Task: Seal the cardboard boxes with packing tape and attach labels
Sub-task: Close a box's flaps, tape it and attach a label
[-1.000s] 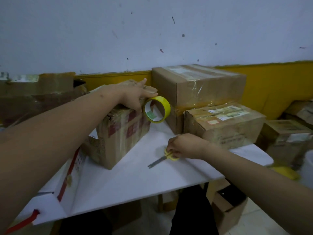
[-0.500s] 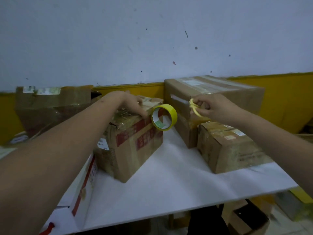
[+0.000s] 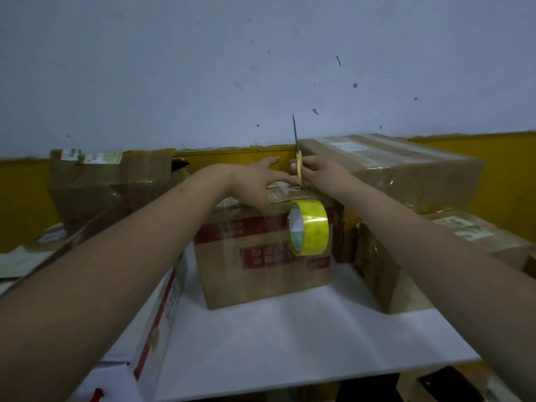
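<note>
Scissors [image 3: 297, 152] upright, blades skyward, in right hand [image 3: 322, 177]; left hand [image 3: 255, 181] flat on box [image 3: 261, 256].

The white table [image 3: 290, 343] lies bare at 6 o'clock. A printed cardboard box [image 3: 261, 271] blocks the centre (tape roll [image 3: 309, 227] hanging off it); stacked boxes [image 3: 406, 175] crowd 3 o'clock, an open box [image 3: 110, 181] 9 o'clock.

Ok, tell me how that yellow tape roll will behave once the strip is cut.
The tape roll hangs against the box front, apparently only by its strip, so it would likely drop. Being round, it may roll across the table. It looks light.
</note>
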The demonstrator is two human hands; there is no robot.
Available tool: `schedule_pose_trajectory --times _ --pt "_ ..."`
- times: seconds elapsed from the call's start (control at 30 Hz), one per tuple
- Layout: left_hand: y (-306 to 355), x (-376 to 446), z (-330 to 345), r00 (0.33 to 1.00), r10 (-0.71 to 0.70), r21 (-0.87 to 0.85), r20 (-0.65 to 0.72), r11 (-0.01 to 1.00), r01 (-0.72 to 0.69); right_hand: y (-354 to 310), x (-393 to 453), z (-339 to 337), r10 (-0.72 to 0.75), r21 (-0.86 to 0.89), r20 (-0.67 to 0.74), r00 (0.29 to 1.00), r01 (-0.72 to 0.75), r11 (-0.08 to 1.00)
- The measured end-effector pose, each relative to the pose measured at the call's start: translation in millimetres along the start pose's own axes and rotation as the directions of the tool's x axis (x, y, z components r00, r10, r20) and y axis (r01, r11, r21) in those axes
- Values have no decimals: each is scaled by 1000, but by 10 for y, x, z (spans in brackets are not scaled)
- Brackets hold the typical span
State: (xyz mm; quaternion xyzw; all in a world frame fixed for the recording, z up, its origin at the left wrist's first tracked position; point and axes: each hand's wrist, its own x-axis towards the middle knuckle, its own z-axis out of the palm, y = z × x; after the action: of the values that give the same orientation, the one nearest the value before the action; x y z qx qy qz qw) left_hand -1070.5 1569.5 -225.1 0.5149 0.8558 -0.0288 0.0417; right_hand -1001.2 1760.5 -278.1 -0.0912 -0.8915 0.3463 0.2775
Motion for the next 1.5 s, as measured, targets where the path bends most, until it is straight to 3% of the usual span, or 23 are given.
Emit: schedule_pose_trajectory --times 0.07,0.1,0.13,0.17,0.2,0.23,0.27,0.33,0.4,0.47,0.57,0.73,0.87,1.0,1.1,1.13,1.2,1.33,1.4,1.5 --pt "93 -107 113 973 -66 -49 -222 997 56 28 25 88 -1 -42 2 1000 1 999" --pt "158 -169 203 918 -113 -142 -381 988 63 29 26 108 -2 -70 4 1000 2 998" --pt "239 -226 321 812 -176 -264 -556 964 28 26 24 120 10 -100 7 1000 -9 995" --pt "354 -298 445 664 -263 -389 -700 920 -46 22 15 123 19 -121 12 1000 -17 992" --pt "484 -363 573 531 -374 -515 -760 846 -141 18 11 120 28 -127 13 1000 -27 992" --pt "627 -423 682 469 -487 -635 -737 736 -234 5 2 118 28 -122 10 1000 -26 992" --pt "766 -454 782 489 -580 -749 -651 594 -293 -11 -13 116 26 -119 7 1000 -25 993" --pt "1003 -430 944 614 -668 -907 -420 321 -271 -45 -40 106 -1 -184 7 1000 3 983" --pt "1146 -343 1053 674 -686 -962 -273 184 -202 -74 -42 102 -32 -295 -9 999 28 955" --pt "1207 -257 1094 688 -688 -971 -230 116 -208 -118 -42 99 -34 -382 -39 999 16 924" --pt "1219 -163 1124 700 -686 -976 -200 76 -205 -170 -24 120 -52 -535 -64 997 9 845" --pt "1231 -98 1216 728 -668 -988 -153 114 -103 -236 18 152 -9 -615 -38 999 -16 788" --pt "1174 -135 1256 742 -649 -984 -168 157 -86 -310 -56 81 -76 -690 4 997 58 722" --pt "1131 -227 1163 778 -609 -988 -155 96 -121 -363 -220 -301 -131 -497 -3 991 112 860" --pt "1116 -238 1144 827 -559 -993 -56 -53 -104 -481 -504 -821 -40 -400 204 978 121 908" --pt "1101 -199 1187 842 -539 -992 -17 -94 -79 -522 -611 -999 66 -392 308 949 63 918" --pt "1149 -255 1180 871 -492 -984 3 -158 -86 -549 -783 -1267 295 -389 499 815 -93 916" --pt "1238 -321 1181 894 -445 -952 46 -290 -96 -397 -815 -1382 468 -447 721 511 -173 878" --pt "1227 -307 1218 889 -457 -962 32 -256 -97 -321 -736 -1284 506 -490 744 437 -158 857" --pt "1166 -310 1232 881 -472 -976 0 -191 -102 -249 -613 -1135 494 -486 772 400 -128 864"
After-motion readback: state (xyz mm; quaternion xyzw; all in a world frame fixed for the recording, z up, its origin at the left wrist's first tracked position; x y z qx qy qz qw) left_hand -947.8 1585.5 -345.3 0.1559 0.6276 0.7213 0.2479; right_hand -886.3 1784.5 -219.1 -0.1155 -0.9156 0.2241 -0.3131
